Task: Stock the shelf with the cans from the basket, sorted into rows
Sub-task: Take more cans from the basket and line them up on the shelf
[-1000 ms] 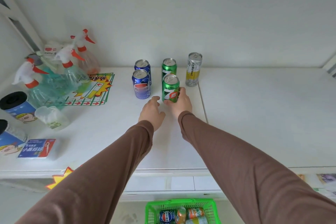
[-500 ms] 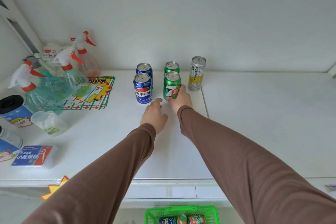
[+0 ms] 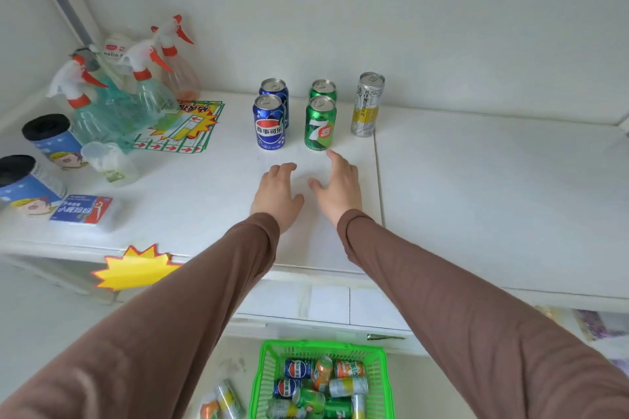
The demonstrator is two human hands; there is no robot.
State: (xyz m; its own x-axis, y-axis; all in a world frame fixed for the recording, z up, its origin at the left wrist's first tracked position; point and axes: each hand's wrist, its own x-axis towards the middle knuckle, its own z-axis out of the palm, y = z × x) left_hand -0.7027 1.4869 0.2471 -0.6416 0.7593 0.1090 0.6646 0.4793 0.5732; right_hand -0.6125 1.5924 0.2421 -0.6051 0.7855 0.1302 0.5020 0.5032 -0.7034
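Observation:
On the white shelf (image 3: 476, 187) stand two blue cola cans in a row, front one (image 3: 269, 122) and back one (image 3: 275, 92). Beside them are two green cans, front (image 3: 320, 123) and back (image 3: 323, 89), then a tall silver and yellow can (image 3: 367, 105) on the right. My left hand (image 3: 276, 192) and my right hand (image 3: 338, 185) hover just in front of the cans, fingers apart, holding nothing. Below the shelf a green basket (image 3: 263, 381) holds several mixed cans.
Spray bottles (image 3: 136, 92), two black-lidded tubs (image 3: 51, 136), a plastic cup (image 3: 109, 160) and a flat blue packet (image 3: 83, 211) crowd the shelf's left. A yellow star sticker (image 3: 136, 267) hangs on the shelf edge. Two cans (image 3: 221, 401) lie on the floor left of the basket.
My right hand has let go of the front green can and pulled back toward me. My left hand has drawn back too. The view has tilted down, showing more of the basket.

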